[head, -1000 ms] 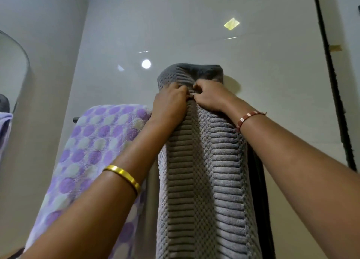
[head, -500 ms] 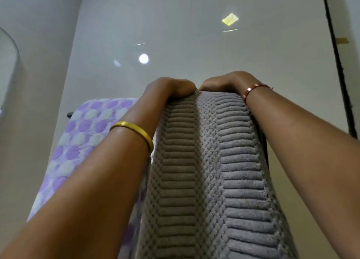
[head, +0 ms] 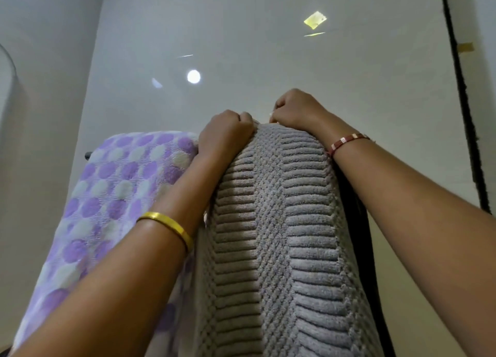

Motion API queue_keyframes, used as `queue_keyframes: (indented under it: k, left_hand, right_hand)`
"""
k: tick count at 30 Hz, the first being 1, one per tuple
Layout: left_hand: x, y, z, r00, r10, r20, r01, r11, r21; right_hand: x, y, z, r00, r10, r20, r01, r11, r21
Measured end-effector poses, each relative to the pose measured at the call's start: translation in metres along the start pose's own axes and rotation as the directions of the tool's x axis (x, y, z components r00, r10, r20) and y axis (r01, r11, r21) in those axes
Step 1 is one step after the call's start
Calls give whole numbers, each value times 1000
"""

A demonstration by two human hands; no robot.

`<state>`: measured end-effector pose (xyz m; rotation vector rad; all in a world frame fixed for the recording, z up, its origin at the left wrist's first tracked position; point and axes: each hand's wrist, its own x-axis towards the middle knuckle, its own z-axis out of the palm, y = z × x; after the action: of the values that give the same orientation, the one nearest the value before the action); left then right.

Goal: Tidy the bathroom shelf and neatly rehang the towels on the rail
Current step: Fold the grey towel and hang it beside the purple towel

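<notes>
A grey ribbed towel (head: 279, 236) hangs down the middle of the view, draped over the rail. My left hand (head: 222, 134) grips its top fold on the left with curled fingers. My right hand (head: 298, 109) grips the top fold on the right, fingers curled over the far side. To the left a white towel with purple dots (head: 112, 195) hangs over the same rail, whose dark end (head: 88, 155) pokes out at its left edge. The rail under the grey towel is hidden.
A pale glossy wall (head: 268, 48) with light reflections stands directly behind the towels. A dark vertical strip (head: 461, 101) runs down the right side. A mirror edge (head: 8, 64) curves at the far left. Something dark hangs behind the grey towel's right edge (head: 357, 222).
Both hands have shifted from the towel's front face up to its top fold and a little apart. The view has tilted, so the towel fills more of the frame.
</notes>
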<state>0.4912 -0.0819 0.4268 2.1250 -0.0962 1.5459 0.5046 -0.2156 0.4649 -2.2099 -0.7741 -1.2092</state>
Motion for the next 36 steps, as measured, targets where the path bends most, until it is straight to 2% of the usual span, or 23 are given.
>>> queue_keyframes:
  k: [2, 3, 5, 7, 9, 12, 15, 17, 19, 22, 25, 26, 28, 32, 36]
  left_hand:
    - [-6, -1, -1, 992, 92, -83, -92, 996, 12]
    - [-7, 0, -3, 991, 126, -35, -124, 991, 51]
    - [-6, 3, -9, 977, 79, 198, -104, 987, 121]
    - [0, 7, -17, 921, -8, 390, -62, 984, 166]
    - [6, 11, -24, 874, -23, 485, -66, 984, 165]
    - [17, 15, -30, 793, -53, 607, -68, 982, 175]
    - [20, 18, -26, 766, -146, 626, -27, 966, 259]
    - [20, 17, -21, 793, -151, 591, -13, 965, 264]
    - [16, 14, -16, 854, -143, 501, 3, 963, 270]
    - [1, 14, -14, 938, -113, 328, -13, 934, 358]
    - [-23, 27, -17, 978, 96, 183, -169, 880, 444]
    - [-32, 32, -17, 971, 181, 156, -232, 870, 435]
    - [-51, 40, -15, 951, 265, 162, -307, 877, 369]
    - [-71, 37, -5, 935, 301, 188, -344, 897, 277]
    - [-68, 31, -6, 948, 277, 155, -301, 940, 161]
  right_hand:
    - [-4, -6, -1, 990, 44, 136, -28, 993, -116]
    - [-3, -9, -4, 971, 48, 233, -12, 988, -154]
    - [-3, -15, -9, 922, 62, 382, 10, 983, -184]
    - [-5, -19, -14, 871, 66, 488, -1, 991, -132]
    - [-10, -23, -16, 845, 63, 531, -23, 996, -81]
    - [-14, -27, -15, 851, 91, 517, -71, 996, -57]
    - [-15, -18, -8, 931, 91, 352, -84, 996, -35]
    - [-19, -10, -7, 989, 97, 112, -95, 995, -19]
    - [-27, -2, -2, 992, 36, -124, -38, 999, -11]
    - [-54, 2, 6, 944, -88, -319, 66, 995, -79]
    - [-81, 9, 14, 892, -166, -420, 128, 985, -116]
    - [-91, 12, 17, 879, -167, -447, 138, 986, -97]
    - [-112, 15, 21, 851, -143, -505, 150, 988, -27]
    - [-149, 14, 29, 811, -15, -586, 100, 989, 113]
    - [-150, 10, 14, 839, 157, -520, -102, 986, 133]
